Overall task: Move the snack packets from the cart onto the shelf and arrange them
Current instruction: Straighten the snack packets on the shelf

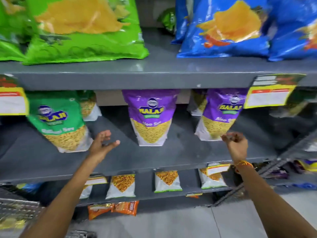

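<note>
While both of your hands are up at the middle shelf, the step in hand reads as arranging rather than carrying. Your left hand is spread open and holds nothing; it hovers between the green packet at its 10 o'clock and the centre purple packet at its 2 o'clock, touching neither. Your right hand has its fingers curled loosely at the bottom edge of the right purple packet, which stands at its 11 o'clock; blur hides whether it pinches the packet or merely brushes it, so cannot tell. All three packets stand upright, well apart, with more packets behind. A corner of the wire cart shows at 8 o'clock in the view, contents unclear. Judgement: placement here looks nearly done. Next move calls for squaring the right purple packet, then closing the gaps or reaching back to the cart for more stock.
</note>
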Demonstrator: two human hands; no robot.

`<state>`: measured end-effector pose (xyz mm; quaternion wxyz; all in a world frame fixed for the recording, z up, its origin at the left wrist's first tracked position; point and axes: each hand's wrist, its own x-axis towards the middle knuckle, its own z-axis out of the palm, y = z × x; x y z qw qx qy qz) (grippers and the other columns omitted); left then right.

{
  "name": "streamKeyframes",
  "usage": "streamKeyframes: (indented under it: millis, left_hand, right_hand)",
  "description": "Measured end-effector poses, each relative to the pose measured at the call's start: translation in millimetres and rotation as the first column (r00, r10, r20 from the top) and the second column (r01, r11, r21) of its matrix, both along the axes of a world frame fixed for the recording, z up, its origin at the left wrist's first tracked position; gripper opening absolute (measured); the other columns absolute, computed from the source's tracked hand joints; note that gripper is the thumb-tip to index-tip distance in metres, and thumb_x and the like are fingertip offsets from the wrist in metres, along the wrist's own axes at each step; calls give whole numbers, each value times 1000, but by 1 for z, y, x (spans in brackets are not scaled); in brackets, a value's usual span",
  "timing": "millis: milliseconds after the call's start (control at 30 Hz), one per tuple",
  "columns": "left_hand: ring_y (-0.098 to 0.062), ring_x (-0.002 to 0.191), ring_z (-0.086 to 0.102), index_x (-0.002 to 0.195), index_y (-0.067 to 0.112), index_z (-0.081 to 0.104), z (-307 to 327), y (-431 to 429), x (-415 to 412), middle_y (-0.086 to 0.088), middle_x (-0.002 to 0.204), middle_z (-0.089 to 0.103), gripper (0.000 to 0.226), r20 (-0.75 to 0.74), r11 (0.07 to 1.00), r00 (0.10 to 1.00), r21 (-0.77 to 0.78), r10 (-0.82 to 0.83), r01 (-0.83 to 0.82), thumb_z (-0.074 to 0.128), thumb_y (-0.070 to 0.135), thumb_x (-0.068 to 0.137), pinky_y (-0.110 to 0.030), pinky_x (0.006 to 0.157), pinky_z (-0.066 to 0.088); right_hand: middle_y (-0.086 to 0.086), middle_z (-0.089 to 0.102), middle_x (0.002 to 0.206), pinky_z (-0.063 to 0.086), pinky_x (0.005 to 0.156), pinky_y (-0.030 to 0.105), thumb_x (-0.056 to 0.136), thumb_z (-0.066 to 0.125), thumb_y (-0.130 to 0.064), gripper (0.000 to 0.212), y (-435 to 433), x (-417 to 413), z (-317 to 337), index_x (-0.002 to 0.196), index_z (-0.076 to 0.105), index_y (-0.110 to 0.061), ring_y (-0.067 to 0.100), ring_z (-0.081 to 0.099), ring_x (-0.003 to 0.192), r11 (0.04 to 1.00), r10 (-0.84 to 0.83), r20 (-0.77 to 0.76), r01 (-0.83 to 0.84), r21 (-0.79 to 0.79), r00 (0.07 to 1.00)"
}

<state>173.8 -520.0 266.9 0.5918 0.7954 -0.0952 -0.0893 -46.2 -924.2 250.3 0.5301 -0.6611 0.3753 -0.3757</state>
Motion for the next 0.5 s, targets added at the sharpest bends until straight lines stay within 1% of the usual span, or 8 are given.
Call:
streamKeyframes:
  millis: [67,133,200,267,300,367,433,500]
  left_hand:
    - [-25,122,43,132,1,34,7,-38,0,-14,135,43,69,-20,999,999,-5,-36,36,68,-3,73,-29,99,39]
    - [-27,135,32,139,6,22,13,-64,7,-15,147,31,85,-32,998,998,-39,-46,45,71,0,70,-35,107,30]
    - [-25,135,33,139,8,18,21,-80,8,-13,147,30,106,-54,993,993,-69,-103,99,83,24,57,-36,109,31]
    - [-18,118,48,128,13,30,22,-90,10,-4,130,48,122,-90,981,980,-101,-178,168,85,55,28,-32,102,41]
    - [-14,109,52,118,18,35,21,-94,9,3,117,54,114,-93,974,975,-116,-204,193,84,58,22,-31,98,45]
    - [-11,100,57,105,27,39,19,-97,8,11,104,56,89,-92,971,973,-133,-213,200,83,47,31,-35,94,47]
    - [-6,94,61,97,32,44,17,-100,6,10,102,59,67,-98,968,976,-181,-194,174,79,36,40,-34,90,49]
    - [-16,101,59,95,33,45,16,-103,4,8,103,60,55,-107,969,982,-211,-156,131,81,23,54,-42,96,47]
  right_hand:
    - [1,43,72,40,61,14,69,76,-5,43,-30,-13,6,82,44,-30,-2,43,59,996,-73,7,74,-55,997]
    - [-1,43,86,46,63,13,68,75,3,58,-60,-13,6,94,38,-34,4,44,73,1000,9,28,-9,-4,1000]
    - [5,48,113,52,74,22,65,76,3,75,-85,-6,0,111,33,-38,16,53,91,983,173,-26,-171,71,985]
    - [8,45,138,50,91,39,57,85,-15,89,-106,0,-8,122,33,-42,25,54,114,948,311,-104,-302,97,945]
    - [9,45,142,47,97,45,55,86,-21,89,-113,3,-11,126,36,-39,27,53,119,923,384,-134,-372,101,914]
    - [14,52,136,46,100,48,57,83,-26,79,-113,10,-6,126,45,-25,27,57,116,861,507,-223,-499,95,833]
    - [19,56,130,48,96,48,52,86,-37,80,-109,14,1,121,50,-18,31,58,112,819,572,-261,-558,134,777]
    - [25,56,125,49,95,53,48,89,-40,83,-108,16,1,117,51,-13,38,56,110,785,619,-221,-600,153,753]
